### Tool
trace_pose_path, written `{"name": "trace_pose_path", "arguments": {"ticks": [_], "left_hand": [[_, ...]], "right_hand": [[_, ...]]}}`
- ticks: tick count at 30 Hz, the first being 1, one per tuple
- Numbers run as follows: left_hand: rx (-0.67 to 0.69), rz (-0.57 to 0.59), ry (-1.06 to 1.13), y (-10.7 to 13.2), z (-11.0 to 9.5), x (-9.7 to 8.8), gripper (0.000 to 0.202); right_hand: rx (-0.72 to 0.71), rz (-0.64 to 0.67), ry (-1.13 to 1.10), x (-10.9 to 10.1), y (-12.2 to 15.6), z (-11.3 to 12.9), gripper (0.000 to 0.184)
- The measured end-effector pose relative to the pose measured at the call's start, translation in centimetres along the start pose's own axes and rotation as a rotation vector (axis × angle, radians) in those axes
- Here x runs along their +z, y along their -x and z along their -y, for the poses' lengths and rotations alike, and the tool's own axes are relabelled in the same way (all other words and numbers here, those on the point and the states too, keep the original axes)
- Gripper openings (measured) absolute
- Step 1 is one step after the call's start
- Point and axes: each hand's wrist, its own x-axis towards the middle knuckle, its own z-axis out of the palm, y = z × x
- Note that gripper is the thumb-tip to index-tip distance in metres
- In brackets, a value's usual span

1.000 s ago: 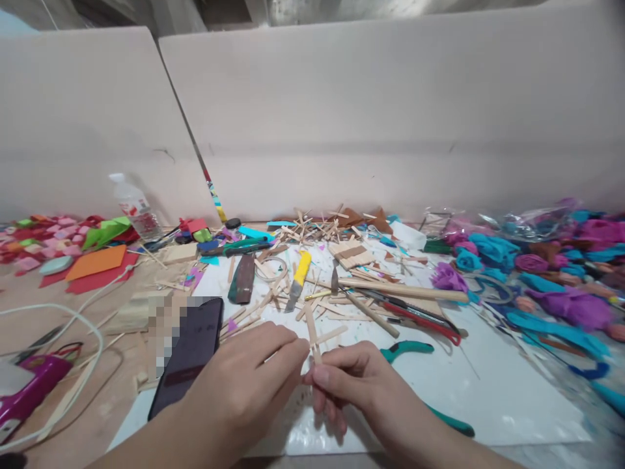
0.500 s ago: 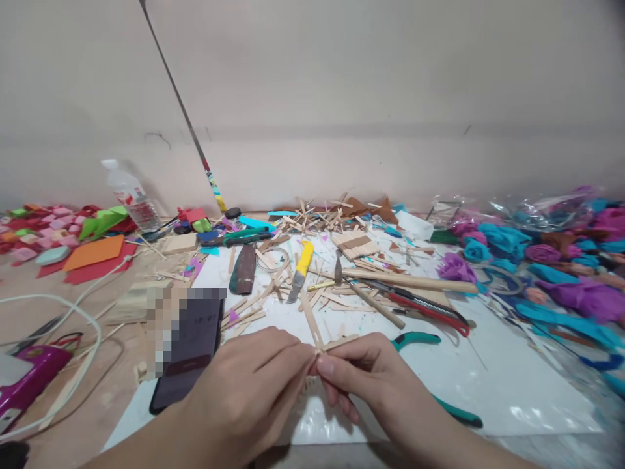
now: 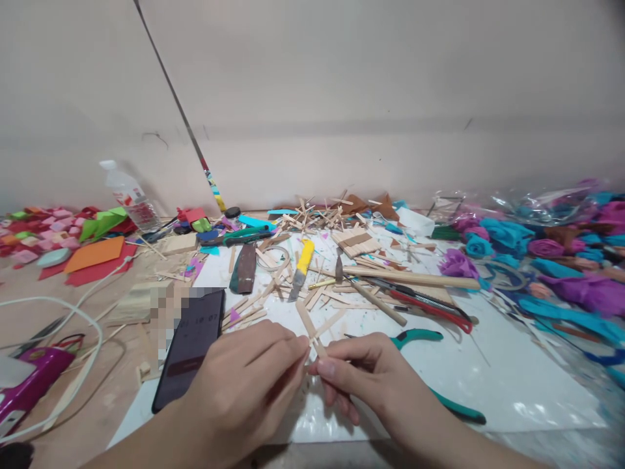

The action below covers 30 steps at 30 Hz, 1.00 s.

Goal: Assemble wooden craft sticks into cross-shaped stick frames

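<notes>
Crossed wooden craft sticks [image 3: 306, 319] form a small joined piece between my hands, low in the middle of the view. My left hand [image 3: 258, 378] is closed, with its fingertips pinching the piece near the crossing. My right hand [image 3: 359, 378] pinches one stick between thumb and forefinger, and its other fingers curl below. The exact contact behind the fingers is hidden. Just beyond the sticks lies a yellow-handled utility knife [image 3: 303, 264]. Green-handled pliers [image 3: 422, 335] rest partly behind my right hand, and a dark phone [image 3: 193, 348] lies beside my left.
Loose wooden sticks [image 3: 317, 215] are heaped at the back of the white board [image 3: 527, 391]. A red utility knife [image 3: 439, 312] lies to the right, near crepe paper [image 3: 502, 238]. On the left are a glue gun [image 3: 41, 374], a white cable [image 3: 100, 332] and a plastic bottle [image 3: 127, 195].
The stick piece has turned between my fingers, and one stick now points up to the right. My fingertips have shifted on it. The tools on the board stay where they were.
</notes>
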Motion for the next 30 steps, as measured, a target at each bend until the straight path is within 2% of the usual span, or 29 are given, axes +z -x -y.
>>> {"name": "trace_pose_path", "arguments": {"ticks": [7,10,14,16,18,21,25,30], "left_hand": [[0.030,-0.005,0.087,-0.1,0.1,-0.3,0.021],[0.039,-0.023,0.074,-0.2,0.1,-0.6,0.020],[0.011,-0.068,0.035,-0.4,0.2,-1.3,0.021],[-0.003,-0.069,0.043,-0.4,0.4,-1.5,0.024],[0.002,-0.035,0.046,-0.3,0.5,-1.6,0.025],[0.031,0.022,-0.023,0.0,0.7,-1.4,0.024],[0.068,0.020,-0.146,0.4,0.6,-1.5,0.023],[0.014,0.130,-0.180,1.0,0.2,-2.1,0.029]], "right_hand": [[-0.012,0.010,0.027,-0.1,0.1,-0.5,0.053],[-0.078,0.009,0.069,-0.3,0.1,-0.6,0.050],[-0.191,-0.180,0.078,-1.1,-0.1,0.1,0.036],[-0.210,-0.274,0.035,-1.4,-0.1,0.4,0.041],[-0.225,-0.306,0.032,-1.7,-0.1,0.7,0.042],[-0.247,-0.315,0.078,-1.8,0.2,0.9,0.031],[-0.284,-0.328,0.135,-1.8,0.3,0.9,0.022],[-0.302,-0.322,0.169,-1.9,0.4,0.6,0.018]]}}
